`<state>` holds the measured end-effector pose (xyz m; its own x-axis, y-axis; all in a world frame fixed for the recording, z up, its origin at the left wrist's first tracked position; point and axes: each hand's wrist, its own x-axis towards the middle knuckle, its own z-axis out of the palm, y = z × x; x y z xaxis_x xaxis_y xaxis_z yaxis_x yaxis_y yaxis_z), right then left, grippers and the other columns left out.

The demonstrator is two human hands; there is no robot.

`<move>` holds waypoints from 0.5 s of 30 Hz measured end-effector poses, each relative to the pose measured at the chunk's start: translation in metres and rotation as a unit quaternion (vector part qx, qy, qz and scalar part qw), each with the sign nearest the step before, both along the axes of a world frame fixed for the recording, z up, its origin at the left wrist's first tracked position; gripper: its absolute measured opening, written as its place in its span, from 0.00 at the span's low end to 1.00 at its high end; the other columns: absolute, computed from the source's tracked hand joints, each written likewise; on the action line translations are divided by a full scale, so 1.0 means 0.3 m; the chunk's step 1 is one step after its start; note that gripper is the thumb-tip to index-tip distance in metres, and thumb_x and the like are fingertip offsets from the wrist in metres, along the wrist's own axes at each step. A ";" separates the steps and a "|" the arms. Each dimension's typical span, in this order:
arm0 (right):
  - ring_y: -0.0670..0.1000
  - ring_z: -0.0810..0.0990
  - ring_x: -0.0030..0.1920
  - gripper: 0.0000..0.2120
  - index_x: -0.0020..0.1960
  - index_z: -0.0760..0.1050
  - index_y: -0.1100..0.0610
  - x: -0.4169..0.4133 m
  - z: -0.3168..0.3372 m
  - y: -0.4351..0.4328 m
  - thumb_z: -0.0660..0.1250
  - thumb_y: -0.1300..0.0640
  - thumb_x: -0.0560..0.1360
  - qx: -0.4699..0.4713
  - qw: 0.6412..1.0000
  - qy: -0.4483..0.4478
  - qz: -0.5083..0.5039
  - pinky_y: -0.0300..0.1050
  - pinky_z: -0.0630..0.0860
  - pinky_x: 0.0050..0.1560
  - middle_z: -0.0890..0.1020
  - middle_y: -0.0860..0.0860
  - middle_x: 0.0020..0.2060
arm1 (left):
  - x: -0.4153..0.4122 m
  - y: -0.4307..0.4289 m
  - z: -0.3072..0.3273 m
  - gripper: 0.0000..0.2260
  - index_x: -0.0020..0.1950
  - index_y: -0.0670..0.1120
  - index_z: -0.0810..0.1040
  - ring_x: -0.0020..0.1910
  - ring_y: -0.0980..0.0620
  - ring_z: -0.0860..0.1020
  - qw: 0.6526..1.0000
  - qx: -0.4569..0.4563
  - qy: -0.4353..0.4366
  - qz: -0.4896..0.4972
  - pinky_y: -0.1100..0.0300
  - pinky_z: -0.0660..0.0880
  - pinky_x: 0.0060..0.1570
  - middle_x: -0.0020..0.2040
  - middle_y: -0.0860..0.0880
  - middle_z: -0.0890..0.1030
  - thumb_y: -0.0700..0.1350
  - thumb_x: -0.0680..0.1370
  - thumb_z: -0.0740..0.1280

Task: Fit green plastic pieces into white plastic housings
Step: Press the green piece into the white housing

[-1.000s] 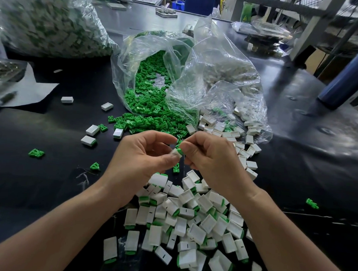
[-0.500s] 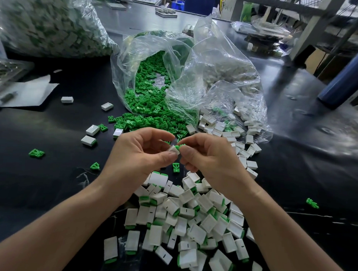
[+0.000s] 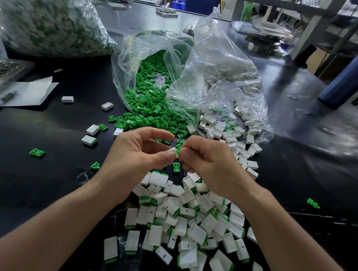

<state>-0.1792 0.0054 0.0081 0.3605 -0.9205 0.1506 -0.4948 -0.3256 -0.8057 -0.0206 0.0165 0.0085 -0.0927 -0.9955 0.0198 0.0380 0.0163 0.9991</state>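
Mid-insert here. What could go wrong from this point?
1. The left hand and right hand pinch the white housing and green piece by fingertips only; a slip might drop either into the finished pile right below, mixing undone with done.
2. Fingers hide most of the joint, so a skewed or half-seated insert could go unnoticed.
3. Loose green pieces lie scattered across the black table; some may get lost.
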 end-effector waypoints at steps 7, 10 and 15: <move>0.47 0.66 0.30 0.13 0.35 0.66 0.52 -0.001 0.025 0.013 0.62 0.61 0.77 -0.057 0.993 0.099 0.032 0.46 0.64 0.34 0.71 0.49 0.29 | 0.005 0.009 0.003 0.15 0.45 0.49 0.79 0.30 0.57 0.80 0.998 -0.041 -0.043 -0.014 0.68 0.75 0.32 0.32 0.49 0.83 0.42 0.59 0.72; 0.52 0.69 0.34 0.10 0.37 0.67 0.54 0.003 0.034 0.019 0.61 0.61 0.77 -0.076 0.987 0.136 0.041 0.49 0.67 0.37 0.72 0.51 0.31 | 0.008 0.013 -0.001 0.16 0.45 0.50 0.79 0.29 0.58 0.80 0.997 -0.053 -0.054 -0.017 0.69 0.75 0.32 0.32 0.49 0.83 0.42 0.59 0.72; 0.50 0.66 0.35 0.10 0.38 0.64 0.53 0.004 0.043 0.025 0.61 0.61 0.77 -0.108 0.976 0.179 0.058 0.48 0.63 0.37 0.66 0.43 0.29 | 0.017 0.012 -0.013 0.15 0.45 0.53 0.79 0.30 0.58 0.79 0.993 -0.068 -0.090 -0.028 0.68 0.76 0.33 0.32 0.50 0.83 0.38 0.63 0.74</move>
